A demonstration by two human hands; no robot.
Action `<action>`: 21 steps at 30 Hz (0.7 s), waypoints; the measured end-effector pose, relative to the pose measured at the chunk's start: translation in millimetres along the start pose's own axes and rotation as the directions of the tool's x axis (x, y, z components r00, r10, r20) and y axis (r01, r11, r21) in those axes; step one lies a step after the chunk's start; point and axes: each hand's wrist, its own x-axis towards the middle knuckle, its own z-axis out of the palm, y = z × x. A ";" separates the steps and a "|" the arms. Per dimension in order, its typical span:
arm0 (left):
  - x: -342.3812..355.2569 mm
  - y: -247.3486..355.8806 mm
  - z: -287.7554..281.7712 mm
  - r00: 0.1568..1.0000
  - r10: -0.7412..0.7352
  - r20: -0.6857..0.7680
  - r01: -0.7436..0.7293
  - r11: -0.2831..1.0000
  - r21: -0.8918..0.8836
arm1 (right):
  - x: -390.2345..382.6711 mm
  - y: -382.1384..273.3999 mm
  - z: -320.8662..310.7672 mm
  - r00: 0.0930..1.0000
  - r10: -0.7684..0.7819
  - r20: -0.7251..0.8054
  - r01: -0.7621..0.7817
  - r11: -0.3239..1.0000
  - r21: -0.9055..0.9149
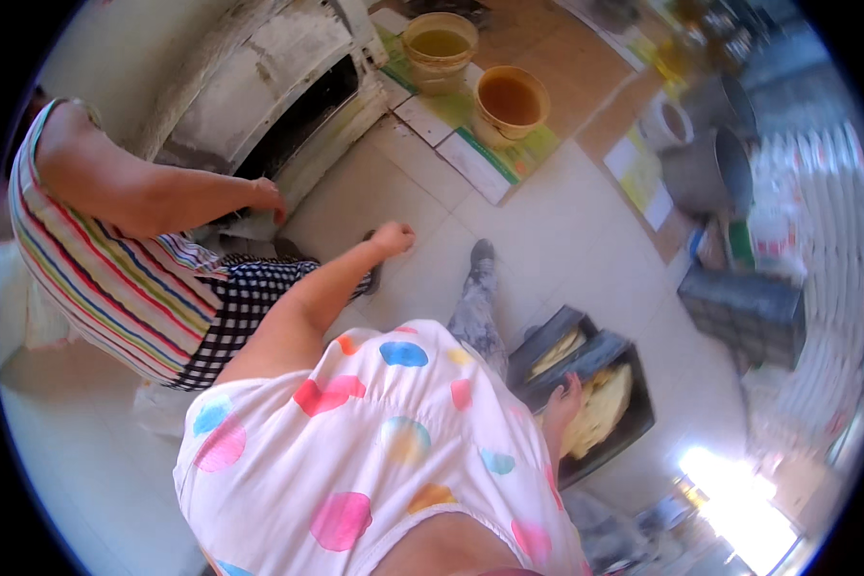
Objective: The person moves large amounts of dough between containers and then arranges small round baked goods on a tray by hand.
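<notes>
My left hand [392, 240] hangs out in front of me over the tiled floor, its fingers loosely curled with nothing visible in them. At my right side, my right hand [563, 403] hangs beside a dark crate [648, 408] holding pale yellow, flat pieces [600, 408]; its fingers look stretched out and hold nothing that I can see. A second dark crate [536, 348] with similar pale pieces sits close by. Whether my right hand touches a crate I cannot tell.
A person in a striped top [115, 298] bends at the left, near a worn white, oven-like structure [259, 91] with a dark opening. Ahead, two buckets of yellowish and brown liquid [509, 104] stand on flattened cardboard [480, 165]. Grey buckets [710, 173] and stacked white sacks [816, 240] are at the right.
</notes>
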 end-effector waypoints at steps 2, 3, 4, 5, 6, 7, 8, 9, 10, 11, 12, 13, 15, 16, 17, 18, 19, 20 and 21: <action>28.1 10.8 -26.8 0.978 -0.182 -0.099 0.152 0.955 -0.254 | 84.0 -30.9 10.7 0.993 -0.089 0.079 0.093 0.995 -0.043; 34.7 14.0 -38.1 0.950 -0.284 -0.128 0.216 0.897 -0.386 | 125.8 -52.4 16.2 0.983 -0.134 0.127 0.143 0.988 -0.063; 43.2 9.4 -57.1 0.937 -0.325 -0.130 0.187 0.779 -0.599 | 178.4 -71.8 28.7 0.977 -0.134 0.165 0.132 0.991 0.024; 56.9 -1.7 -73.2 0.930 -0.348 -0.124 0.137 0.637 -0.758 | 220.8 -103.9 38.4 0.945 -0.275 0.175 0.270 0.962 0.051; 59.7 -1.8 -78.3 0.918 -0.378 -0.122 0.116 0.549 -0.828 | 257.5 -140.4 44.2 0.896 -0.403 0.186 0.399 0.915 0.061; 59.9 0.9 -86.7 0.904 -0.407 -0.131 0.081 0.464 -0.882 | 295.5 -178.9 51.7 0.852 -0.472 0.225 0.462 0.881 0.098; 56.1 31.0 -100.4 0.883 -0.444 -0.154 0.078 0.463 -0.883 | 334.2 -223.4 60.0 0.801 -0.539 0.260 0.526 0.841 0.124; 53.6 52.5 -116.2 0.857 -0.481 -0.182 0.078 0.471 -0.879 | 364.3 -269.7 71.8 0.759 -0.590 0.274 0.557 0.807 0.193; 55.2 58.6 -123.8 0.823 -0.532 -0.199 0.046 0.412 -0.910 | 391.7 -313.6 82.3 0.711 -0.642 0.289 0.584 0.767 0.266; 63.3 64.0 -134.9 0.787 -0.580 -0.212 0.008 0.353 -0.936 | 418.2 -357.0 97.1 0.689 -0.639 0.340 0.547 0.768 0.334; 74.5 64.9 -146.5 0.757 -0.619 -0.210 -0.020 0.299 -0.954 | 435.4 -395.0 112.5 0.678 -0.624 0.388 0.495 0.778 0.386; 86.1 60.0 -155.6 0.730 -0.652 -0.203 -0.075 0.219 -0.973 | 446.4 -425.2 124.3 0.665 -0.608 0.434 0.437 0.788 0.434; 107.0 33.4 -171.2 0.686 -0.706 -0.176 -0.193 0.057 -0.980 | 444.8 -476.9 146.4 0.642 -0.591 0.488 0.371 0.797 0.477; 122.9 21.0 -181.2 0.678 -0.719 -0.154 -0.245 -0.023 -0.969 | 445.5 -499.9 160.3 0.636 -0.581 0.508 0.335 0.801 0.496; 142.0 7.1 -195.4 0.669 -0.731 -0.137 -0.298 -0.095 -0.950 | 447.9 -518.9 174.9 0.618 -0.591 0.517 0.355 0.798 0.488; 160.7 -7.4 -209.4 0.661 -0.741 -0.117 -0.347 -0.164 -0.923 | 447.7 -532.5 184.4 0.603 -0.600 0.526 0.374 0.794 0.479; 190.4 -30.8 -226.8 0.647 -0.748 -0.149 -0.447 -0.214 -0.868 | 451.3 -551.0 199.5 0.581 -0.622 0.525 0.408 0.781 0.473; 213.3 -52.9 -228.1 0.629 -0.762 -0.150 -0.525 -0.275 -0.806 | 451.9 -561.2 211.6 0.586 -0.593 0.553 0.363 0.802 0.475; 234.9 -74.3 -229.3 0.626 -0.769 -0.131 -0.578 -0.345 -0.740 | 455.0 -568.0 226.0 0.581 -0.561 0.589 0.373 0.827 0.420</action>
